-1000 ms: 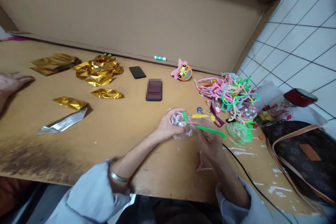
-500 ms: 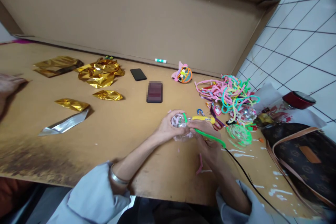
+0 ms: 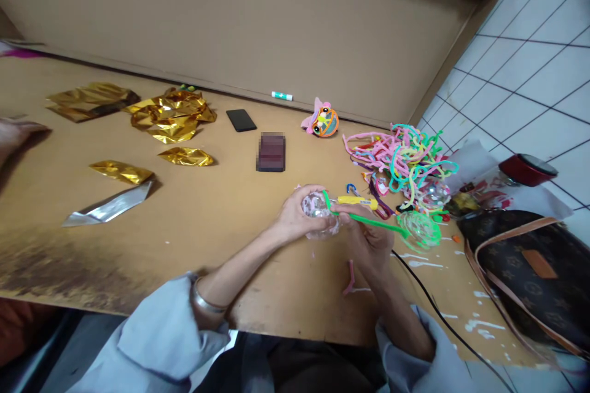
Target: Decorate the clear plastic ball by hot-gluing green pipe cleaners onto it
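My left hand (image 3: 295, 215) is wrapped round a clear plastic ball (image 3: 315, 204) with pinkish bits on it. A bright green pipe cleaner (image 3: 375, 221) is pinched in my right hand (image 3: 369, 242), its near end bent up against the ball's right side. The other end reaches toward a clear dome with green lines (image 3: 420, 231) on the table. Just beyond my fingers lies a yellow-handled tool (image 3: 358, 201), its tip partly hidden. Beneath my right hand a black cable (image 3: 433, 304) runs off toward the lower right.
A tangle of coloured pipe cleaners (image 3: 401, 156) and a finished animal-faced ball (image 3: 322, 121) lie farther back. Gold foil (image 3: 170, 116), a phone (image 3: 241, 120) and a dark pixelated item (image 3: 271, 153) lie leftward. A brown handbag (image 3: 530, 270) and red-lidded jar (image 3: 528, 170) stand right.
The green pipe cleaner has swung up and straightened, its far end now by the green-lined dome. Both hands stay at the ball. The whole view has shifted slightly.
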Available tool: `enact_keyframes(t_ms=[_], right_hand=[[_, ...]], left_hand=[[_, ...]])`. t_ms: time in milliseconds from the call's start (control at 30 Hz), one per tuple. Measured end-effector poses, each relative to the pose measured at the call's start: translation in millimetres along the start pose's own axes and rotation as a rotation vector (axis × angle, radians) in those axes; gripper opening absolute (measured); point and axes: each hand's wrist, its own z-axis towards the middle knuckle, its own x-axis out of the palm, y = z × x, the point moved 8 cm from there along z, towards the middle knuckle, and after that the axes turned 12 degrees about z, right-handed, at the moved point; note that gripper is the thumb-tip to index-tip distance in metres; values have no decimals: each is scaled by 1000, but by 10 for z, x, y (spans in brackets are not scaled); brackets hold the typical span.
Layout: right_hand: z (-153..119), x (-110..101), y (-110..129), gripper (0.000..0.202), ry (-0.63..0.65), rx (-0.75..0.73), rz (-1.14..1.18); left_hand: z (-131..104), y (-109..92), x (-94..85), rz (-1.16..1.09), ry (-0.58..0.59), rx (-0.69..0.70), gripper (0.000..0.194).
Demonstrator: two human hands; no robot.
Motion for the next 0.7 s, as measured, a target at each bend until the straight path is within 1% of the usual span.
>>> enact_keyframes(t_ms=[267, 433, 700], right_hand=[[-5, 18, 6, 19, 20, -12, -20], [-5, 8, -16, 19, -2, 25, -8], [-5, 4, -14, 18, -18, 19, 23]], left_hand=[[12, 26, -1, 10, 1, 0, 64], [7, 27, 9, -29, 4, -22, 64], [-2, 7, -5, -35, -2, -46, 64]])
